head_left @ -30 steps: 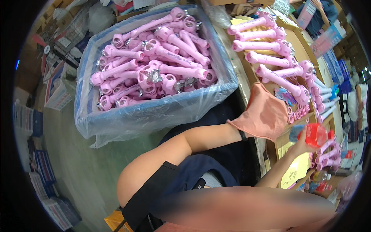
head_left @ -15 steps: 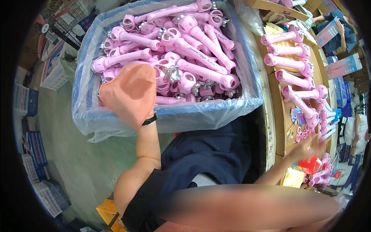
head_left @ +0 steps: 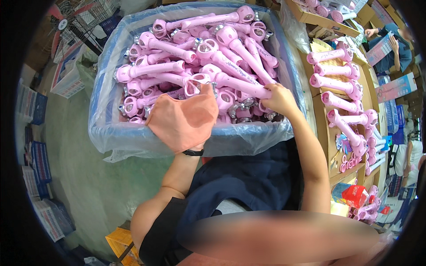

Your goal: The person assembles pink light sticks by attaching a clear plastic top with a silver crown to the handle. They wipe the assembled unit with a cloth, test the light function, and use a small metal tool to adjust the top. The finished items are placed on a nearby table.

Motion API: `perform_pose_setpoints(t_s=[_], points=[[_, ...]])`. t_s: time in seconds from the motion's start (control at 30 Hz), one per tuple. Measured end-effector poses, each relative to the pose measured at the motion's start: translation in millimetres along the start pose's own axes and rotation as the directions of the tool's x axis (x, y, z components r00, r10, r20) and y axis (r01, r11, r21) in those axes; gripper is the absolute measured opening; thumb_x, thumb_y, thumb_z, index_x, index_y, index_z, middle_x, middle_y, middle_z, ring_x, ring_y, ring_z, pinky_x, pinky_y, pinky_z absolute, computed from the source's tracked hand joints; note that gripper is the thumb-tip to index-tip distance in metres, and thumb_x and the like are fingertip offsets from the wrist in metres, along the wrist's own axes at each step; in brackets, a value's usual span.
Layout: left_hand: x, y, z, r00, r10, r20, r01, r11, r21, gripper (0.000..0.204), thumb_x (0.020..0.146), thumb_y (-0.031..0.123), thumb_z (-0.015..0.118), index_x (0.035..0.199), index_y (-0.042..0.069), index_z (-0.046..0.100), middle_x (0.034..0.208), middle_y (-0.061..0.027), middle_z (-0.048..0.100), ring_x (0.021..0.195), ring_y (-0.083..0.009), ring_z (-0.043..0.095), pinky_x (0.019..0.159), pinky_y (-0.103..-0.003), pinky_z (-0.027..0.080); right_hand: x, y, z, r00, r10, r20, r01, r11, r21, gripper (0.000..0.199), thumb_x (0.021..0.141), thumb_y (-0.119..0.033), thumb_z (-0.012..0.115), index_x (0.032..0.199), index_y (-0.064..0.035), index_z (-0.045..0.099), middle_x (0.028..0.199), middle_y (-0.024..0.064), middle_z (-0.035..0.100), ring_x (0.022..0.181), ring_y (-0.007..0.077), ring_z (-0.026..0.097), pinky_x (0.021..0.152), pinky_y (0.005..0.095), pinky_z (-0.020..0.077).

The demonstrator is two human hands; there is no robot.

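A salmon-coloured cloth (head_left: 182, 119) covers my left hand (head_left: 194, 146), hiding its fingers. One peak of the cloth reaches the round heads of the pink wands near the front of the tub; whether it grips one is hidden. My right hand (head_left: 279, 101) is closed around the handle end of a pink toy wand (head_left: 242, 85) lying on top of the pile. That wand has an openwork round head pointing left toward the cloth. Many similar wands with clear or silvery tips fill the blue tub (head_left: 98, 80), which is lined with clear plastic.
On the right bench, several pink wands (head_left: 333, 83) lie in an open cardboard tray (head_left: 323, 133). Beyond them, a person (head_left: 395, 53) handles a printed box. At lower left is a yellow crate (head_left: 120, 244); a wire-caged fan (head_left: 73, 31) stands at upper left.
My right hand has come from the bench to the tub and taken hold of a wand's handle end. My cloth-covered left hand has moved right across the pile.
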State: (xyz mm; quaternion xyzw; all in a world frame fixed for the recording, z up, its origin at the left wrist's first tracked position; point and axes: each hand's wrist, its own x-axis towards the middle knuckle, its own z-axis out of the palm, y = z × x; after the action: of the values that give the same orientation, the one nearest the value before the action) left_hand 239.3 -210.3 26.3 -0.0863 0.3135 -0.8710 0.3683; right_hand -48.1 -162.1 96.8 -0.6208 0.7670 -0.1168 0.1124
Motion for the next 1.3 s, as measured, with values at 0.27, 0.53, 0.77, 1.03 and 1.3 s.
perform_pose_setpoints(t_s=[0.27, 0.53, 0.77, 1.03, 1.3], points=[[32.8, -114.6, 12.3, 0.508, 0.394, 0.766, 0.174, -0.918, 0.357, 0.045, 0.067, 0.029, 0.08, 0.093, 0.001, 0.057, 0.081, -0.0106, 0.062, 0.076, -0.0293, 0.062, 0.08, -0.036, 0.049, -144.2, -25.0, -33.9, 0.887, -0.133, -0.441, 0.17, 0.984, 0.045, 0.045, 0.07, -0.01, 0.079, 0.111, -0.0049, 0.064, 0.104, 0.0169, 0.063, 0.088, 0.0365, 0.067, 0.074, 0.0416, 0.0557], [69.7, -170.6, -15.3, 0.404, -0.463, 0.789, -0.268, -0.885, -0.381, 0.023, 0.083, 0.011, 0.069, 0.073, 0.002, 0.05, 0.064, -0.0116, 0.048, 0.056, -0.0341, 0.05, 0.059, -0.044, 0.043, -237.4, -33.7, 28.4, 0.708, 0.078, -0.702, 0.224, 0.917, 0.329, 0.05, 0.069, -0.008, 0.081, 0.113, -0.0005, 0.06, 0.108, 0.0188, 0.065, 0.092, 0.034, 0.067, 0.08, 0.0377, 0.0566], [1.8, -247.2, -52.9, 0.968, -0.21, -0.137, 0.156, 0.074, 0.985, 0.023, 0.099, 0.021, 0.044, 0.087, 0.002, 0.047, 0.083, -0.0085, 0.053, 0.081, -0.0201, 0.058, 0.073, -0.036, 0.053, -260.4, -31.5, 46.3, 0.632, 0.337, -0.698, 0.089, 0.863, 0.498, 0.052, 0.07, -0.008, 0.082, 0.115, 0.0003, 0.057, 0.108, 0.0197, 0.058, 0.098, 0.0343, 0.06, 0.084, 0.0382, 0.0517], [23.0, -211.9, -100.2, 0.955, -0.287, -0.08, 0.0, -0.271, 0.963, 0.021, 0.1, 0.031, 0.049, 0.096, 0.01, 0.054, 0.079, -0.0091, 0.055, 0.072, -0.0254, 0.058, 0.088, -0.06, 0.046, -293.8, -36.4, 73.8, 0.578, 0.321, -0.75, 0.096, 0.886, 0.453, 0.061, 0.066, -0.008, 0.085, 0.119, 0.001, 0.056, 0.114, 0.022, 0.059, 0.102, 0.0364, 0.06, 0.087, 0.0405, 0.0515], [3.3, -211.3, -75.9, 0.816, -0.329, -0.475, 0.578, 0.485, 0.656, 0.035, 0.096, 0.03, 0.053, 0.117, 0.003, 0.052, 0.087, -0.011, 0.058, 0.084, -0.0276, 0.06, 0.093, -0.05, 0.049, -250.1, 1.0, 7.9, 0.63, 0.641, -0.439, 0.383, 0.236, 0.893, 0.065, 0.084, -0.024, 0.077, 0.134, 0.0022, 0.044, 0.126, 0.0184, 0.055, 0.117, 0.0261, 0.055, 0.097, 0.0391, 0.0469]])
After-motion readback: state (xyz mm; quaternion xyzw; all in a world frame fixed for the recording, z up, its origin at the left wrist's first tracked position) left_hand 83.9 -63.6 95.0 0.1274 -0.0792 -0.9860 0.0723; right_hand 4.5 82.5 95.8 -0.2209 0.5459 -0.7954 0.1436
